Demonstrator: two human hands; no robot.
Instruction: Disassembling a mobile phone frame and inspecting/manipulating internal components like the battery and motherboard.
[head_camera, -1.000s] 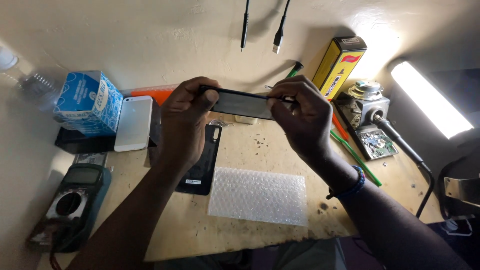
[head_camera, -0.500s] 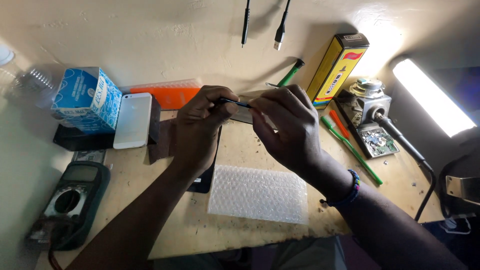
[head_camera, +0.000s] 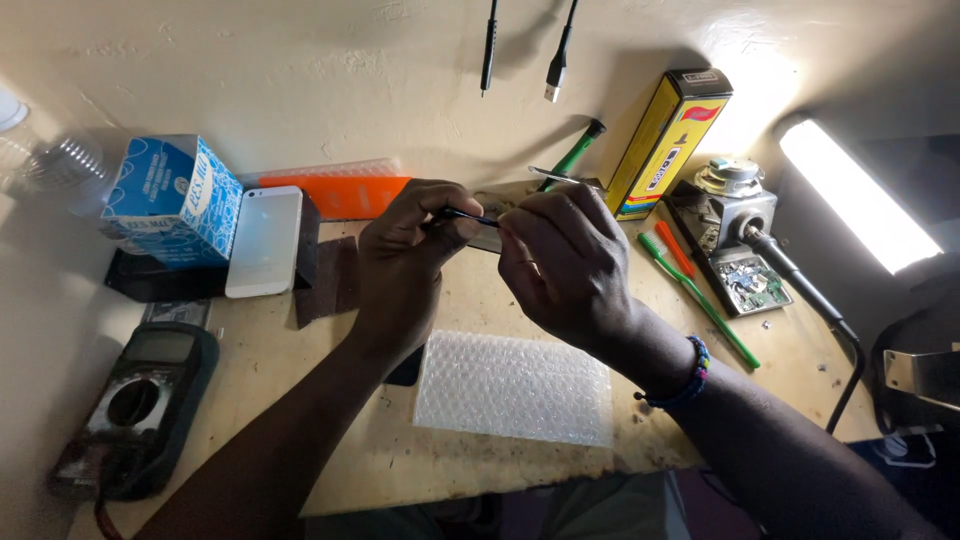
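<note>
— Both hands are raised together over the middle of the bench (head_camera: 330, 450). What is held in them?

— A thin dark flat part (head_camera: 487, 232) is pinched between them. The left hand (head_camera: 405, 255) is closed on its left end, with a slim black edge seen past the fingertips. The right hand (head_camera: 560, 262) is curled over its right side, so most of the part is hidden. Whether it is a screen or a cover cannot be told.

— Where is the part placed?

— It is held above the bench, near the back wall, just in front of an orange strip (head_camera: 335, 195) and a green-handled tool (head_camera: 572, 155).

— What is seen below the hands?

— A sheet of bubble wrap (head_camera: 515, 388) is laid flat on the bench, below the wrists. A dark object is partly covered by the left forearm; it cannot be made out.

— And to the left?

— A white phone (head_camera: 265, 240) is laid face down on a dark box, beside a blue carton (head_camera: 170, 200). A black meter (head_camera: 135, 405) is set at the near left corner.

— To the right?

— A yellow box (head_camera: 665, 140) is leaned against the wall. A green toothbrush (head_camera: 700, 300) and a small orange tool are laid beside a circuit board (head_camera: 752, 282). A lit lamp bar (head_camera: 858, 195) is seen at the far right, and two cables (head_camera: 558, 50) are hung from above.
</note>
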